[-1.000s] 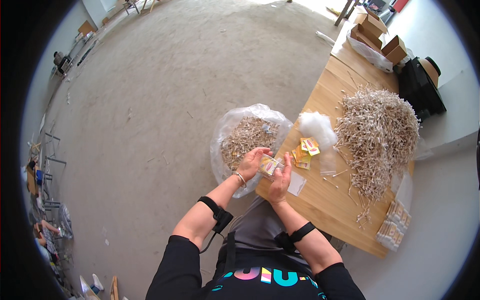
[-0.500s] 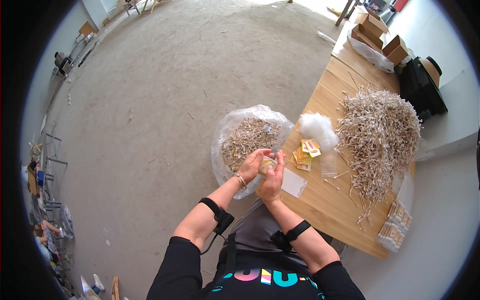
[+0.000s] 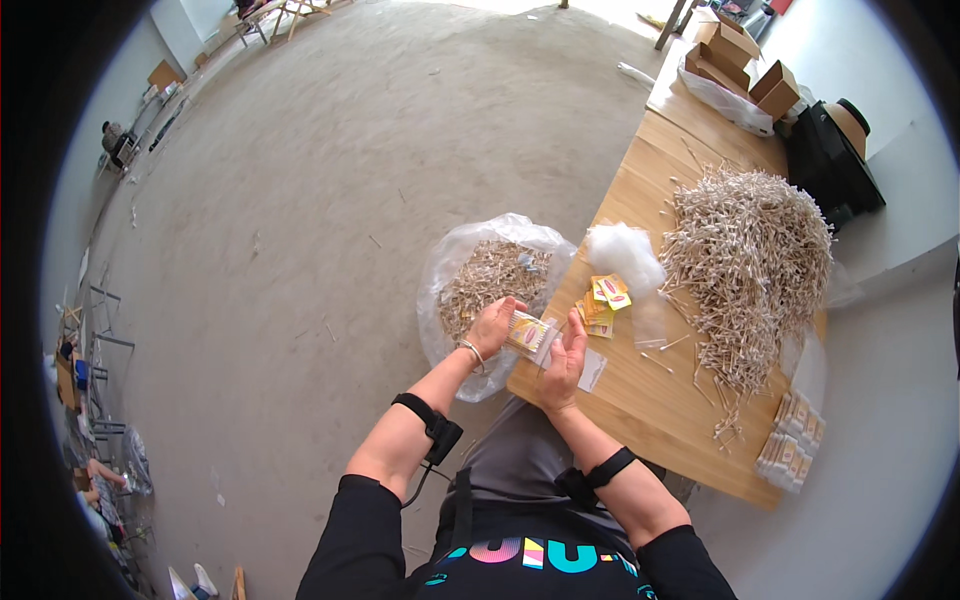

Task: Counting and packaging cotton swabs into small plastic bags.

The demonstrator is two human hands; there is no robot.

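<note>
My left hand and my right hand hold between them a small clear packet with a yellow and red label, just over the near corner of the wooden table. Both hands grip it, the left at its left end and the right at its right end. Right behind my left hand sits a big clear plastic bag full of thin wooden sticks. A small stack of yellow labels lies on the table just beyond the packet.
A large heap of cotton-tipped sticks covers the table's far half, with a white fluffy wad beside it. Finished packets lie at the table's right near edge. Cardboard boxes and a black machine stand further back. Bare concrete floor lies to the left.
The packet was turned and lifted between my hands: half a second ago my palms were closed around it, now it is held out flat, label up. The view shifted slightly.
</note>
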